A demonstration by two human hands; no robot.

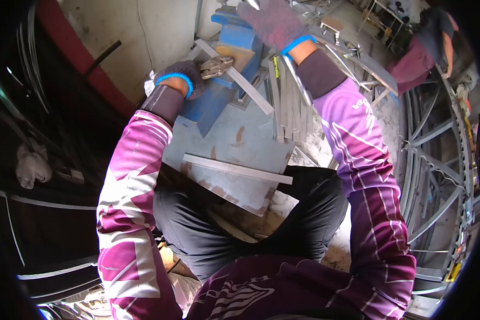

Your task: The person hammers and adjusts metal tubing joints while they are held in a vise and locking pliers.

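Left hand (192, 73) curls round pliers (216, 68) at eleven o'clock, probably steadying the strip (249, 92), which should stay still; I can't tell right hand's (276, 24) grip.

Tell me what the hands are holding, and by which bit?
The left hand seems to grip metal pliers by the handle end. The right hand is by something shiny at the top edge; its hold can't be told.

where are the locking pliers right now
In the head view, upper middle, the locking pliers are just right of the gloved left hand, at the flat metal bar crossing the blue metal stand.
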